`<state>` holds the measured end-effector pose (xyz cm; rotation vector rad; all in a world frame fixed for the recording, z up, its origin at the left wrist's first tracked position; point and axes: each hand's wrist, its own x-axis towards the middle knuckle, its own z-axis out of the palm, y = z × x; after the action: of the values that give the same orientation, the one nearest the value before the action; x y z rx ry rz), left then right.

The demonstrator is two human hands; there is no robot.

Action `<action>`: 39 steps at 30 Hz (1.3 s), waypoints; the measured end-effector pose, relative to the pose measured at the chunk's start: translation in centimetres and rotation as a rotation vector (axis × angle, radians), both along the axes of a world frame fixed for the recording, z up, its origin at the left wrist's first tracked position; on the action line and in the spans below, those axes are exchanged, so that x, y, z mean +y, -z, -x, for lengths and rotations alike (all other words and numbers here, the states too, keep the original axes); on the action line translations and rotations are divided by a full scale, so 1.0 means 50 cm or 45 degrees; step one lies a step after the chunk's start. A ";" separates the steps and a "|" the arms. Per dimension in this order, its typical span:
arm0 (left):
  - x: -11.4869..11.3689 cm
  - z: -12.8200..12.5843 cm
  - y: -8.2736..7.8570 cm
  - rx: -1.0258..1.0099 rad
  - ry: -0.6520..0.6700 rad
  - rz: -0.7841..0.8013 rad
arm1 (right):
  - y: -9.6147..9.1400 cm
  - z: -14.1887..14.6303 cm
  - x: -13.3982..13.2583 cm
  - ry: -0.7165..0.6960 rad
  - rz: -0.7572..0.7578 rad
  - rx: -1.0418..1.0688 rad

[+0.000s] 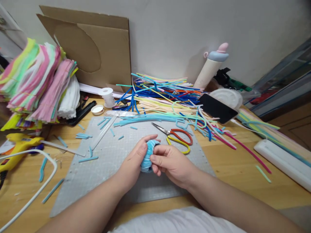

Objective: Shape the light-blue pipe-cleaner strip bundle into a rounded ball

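Observation:
A fuzzy light-blue piece [147,158], apparently made of bent pipe cleaners, is held up over the grey cutting mat [107,181]. My left hand [134,161] wraps around its left side, thumb on top. From the right, my right hand [170,161] pinches its edge with thumb and forefinger; part of the piece is hidden by the fingers. Just beyond my hands lie scissors [179,137] with one red and one yellow handle. Cut blue pipe-cleaner bits [88,159] are scattered on the mat's left, and long light-blue pipe cleaners [145,119] lie along its far edge.
Bundled pipe cleaners [36,84] stand at the left, near a yellow glue gun [17,150] with a white cord. Cardboard [111,51] leans on the wall. A colourful pipe-cleaner pile [165,94], a phone [217,108], a bottle [209,69] and a white power strip [282,161] occupy the back and right.

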<state>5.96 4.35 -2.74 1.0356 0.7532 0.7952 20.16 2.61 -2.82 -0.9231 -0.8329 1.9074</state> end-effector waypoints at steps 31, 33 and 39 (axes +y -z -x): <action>0.018 0.036 -0.038 0.772 -0.057 -1.140 | -0.022 -0.054 0.032 0.250 -1.301 -0.837; 0.019 0.038 -0.038 0.787 -0.063 -1.146 | -0.022 -0.054 0.031 0.282 -1.322 -0.833; 0.021 0.037 -0.036 0.863 -0.054 -1.180 | -0.020 -0.058 0.033 0.119 -1.479 -0.963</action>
<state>4.11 5.40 -0.96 2.1966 0.9925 0.8456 23.06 4.26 -1.83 -0.8404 -1.9716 0.6474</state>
